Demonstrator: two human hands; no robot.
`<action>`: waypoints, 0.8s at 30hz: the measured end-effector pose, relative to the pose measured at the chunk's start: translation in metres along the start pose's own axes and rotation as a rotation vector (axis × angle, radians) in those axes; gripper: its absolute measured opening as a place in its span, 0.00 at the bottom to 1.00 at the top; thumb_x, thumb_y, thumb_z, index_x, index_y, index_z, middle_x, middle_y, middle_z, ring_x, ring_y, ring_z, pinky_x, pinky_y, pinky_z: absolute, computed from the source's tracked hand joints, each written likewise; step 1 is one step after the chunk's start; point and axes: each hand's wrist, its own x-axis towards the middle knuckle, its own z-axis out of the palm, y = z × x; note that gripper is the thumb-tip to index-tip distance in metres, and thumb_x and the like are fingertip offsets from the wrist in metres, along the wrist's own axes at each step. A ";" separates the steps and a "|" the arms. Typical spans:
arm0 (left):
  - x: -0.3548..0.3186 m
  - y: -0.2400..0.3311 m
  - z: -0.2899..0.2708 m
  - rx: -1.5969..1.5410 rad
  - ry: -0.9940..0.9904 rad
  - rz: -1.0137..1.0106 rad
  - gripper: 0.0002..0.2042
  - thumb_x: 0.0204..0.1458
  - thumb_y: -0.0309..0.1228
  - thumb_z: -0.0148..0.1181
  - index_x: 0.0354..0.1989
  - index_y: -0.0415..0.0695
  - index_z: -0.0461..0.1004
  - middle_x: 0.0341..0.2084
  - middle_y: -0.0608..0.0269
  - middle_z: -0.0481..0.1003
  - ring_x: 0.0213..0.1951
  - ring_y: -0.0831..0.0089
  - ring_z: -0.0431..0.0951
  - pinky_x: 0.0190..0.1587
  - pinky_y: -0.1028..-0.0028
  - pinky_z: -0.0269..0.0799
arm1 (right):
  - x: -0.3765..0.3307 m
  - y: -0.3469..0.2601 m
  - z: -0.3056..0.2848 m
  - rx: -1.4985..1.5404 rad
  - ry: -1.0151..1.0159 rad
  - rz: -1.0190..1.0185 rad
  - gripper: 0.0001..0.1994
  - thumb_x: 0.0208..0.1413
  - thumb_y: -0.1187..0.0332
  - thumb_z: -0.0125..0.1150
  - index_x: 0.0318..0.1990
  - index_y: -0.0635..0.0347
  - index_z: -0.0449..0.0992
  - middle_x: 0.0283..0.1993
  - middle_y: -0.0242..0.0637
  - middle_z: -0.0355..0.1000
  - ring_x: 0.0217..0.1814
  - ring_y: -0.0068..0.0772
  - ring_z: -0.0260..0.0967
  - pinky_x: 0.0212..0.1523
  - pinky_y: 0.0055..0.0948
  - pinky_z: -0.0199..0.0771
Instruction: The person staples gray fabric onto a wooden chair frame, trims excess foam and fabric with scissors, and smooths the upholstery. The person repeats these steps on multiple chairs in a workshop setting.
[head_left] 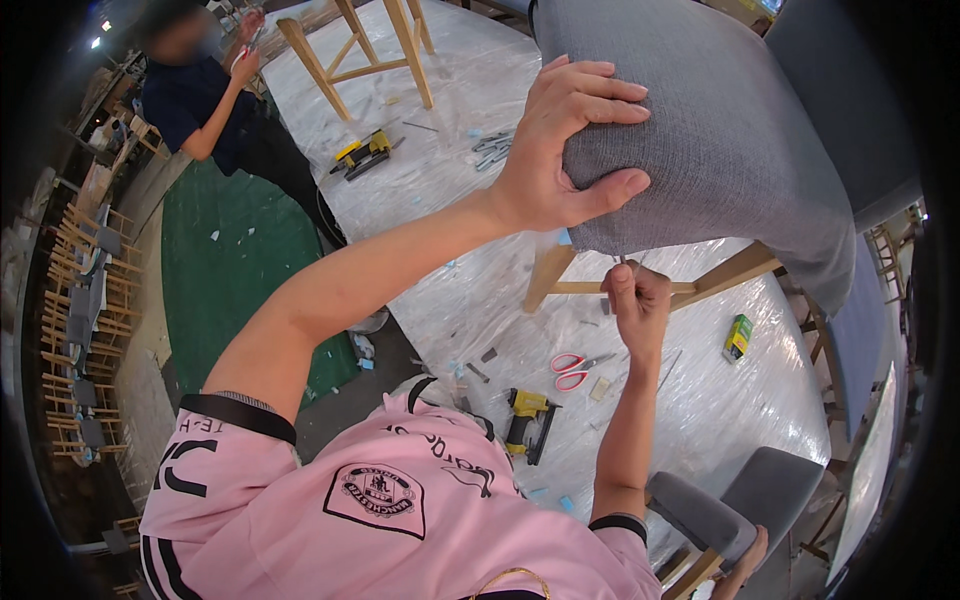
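Observation:
A grey upholstered chair seat (710,120) with pale wooden legs (546,278) fills the upper right, on a film-covered table. My left hand (570,150) presses against the seat's near left corner, fingers spread over the fabric and thumb stretched along its front. Just under the front edge, my right hand (638,300) is closed in a pinch on a thin pale shaft (621,260) that runs up to the fabric. The kind of that slim thing cannot be made out. Red-handled scissors (572,372) lie below my right hand.
Yellow-and-black staple guns (530,425) (365,152) lie on the plastic film (440,290). A small green-and-yellow box (738,338) sits right. A wooden stool frame (370,65) stands far back. A co-worker (215,90) stands far left; another person's hand (745,565) touches a grey chair (705,515).

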 end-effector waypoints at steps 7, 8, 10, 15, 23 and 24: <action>0.001 0.000 0.002 -0.020 0.012 -0.002 0.24 0.47 0.38 0.73 0.53 0.47 0.75 0.57 0.60 0.76 0.65 0.56 0.66 0.70 0.50 0.50 | -0.009 0.012 0.006 0.063 0.033 0.076 0.27 0.69 0.52 0.58 0.23 0.66 0.75 0.16 0.25 0.62 0.21 0.15 0.55 0.22 0.25 0.51; 0.000 0.000 0.001 -0.014 0.013 -0.001 0.24 0.47 0.38 0.73 0.53 0.47 0.75 0.57 0.60 0.76 0.65 0.56 0.66 0.70 0.50 0.50 | -0.012 0.015 0.019 0.158 0.016 0.063 0.27 0.69 0.50 0.58 0.23 0.65 0.74 0.16 0.25 0.63 0.20 0.15 0.55 0.21 0.24 0.52; -0.001 -0.001 0.001 -0.006 0.017 0.006 0.24 0.47 0.38 0.73 0.53 0.47 0.75 0.57 0.60 0.76 0.65 0.56 0.66 0.71 0.50 0.50 | -0.022 0.020 0.042 0.325 0.004 0.133 0.28 0.69 0.49 0.57 0.22 0.65 0.74 0.16 0.25 0.63 0.19 0.15 0.55 0.21 0.23 0.52; 0.000 -0.001 0.002 -0.012 0.022 0.004 0.24 0.47 0.38 0.73 0.53 0.47 0.75 0.57 0.60 0.76 0.65 0.56 0.66 0.71 0.51 0.50 | -0.018 0.015 0.068 0.414 0.061 0.095 0.29 0.69 0.48 0.55 0.22 0.65 0.73 0.16 0.26 0.62 0.19 0.15 0.55 0.21 0.22 0.52; 0.001 -0.003 0.001 -0.015 0.021 0.011 0.24 0.48 0.39 0.74 0.53 0.47 0.75 0.57 0.60 0.76 0.65 0.56 0.66 0.70 0.52 0.50 | -0.020 0.018 0.055 0.205 0.114 0.069 0.27 0.70 0.51 0.57 0.22 0.65 0.74 0.15 0.26 0.61 0.19 0.16 0.54 0.21 0.25 0.51; 0.000 -0.002 0.000 -0.015 0.021 0.007 0.24 0.48 0.39 0.74 0.53 0.47 0.75 0.57 0.60 0.76 0.65 0.56 0.66 0.70 0.52 0.50 | -0.020 0.016 0.046 0.149 0.101 0.061 0.27 0.69 0.52 0.57 0.22 0.65 0.74 0.15 0.27 0.61 0.19 0.17 0.55 0.21 0.26 0.52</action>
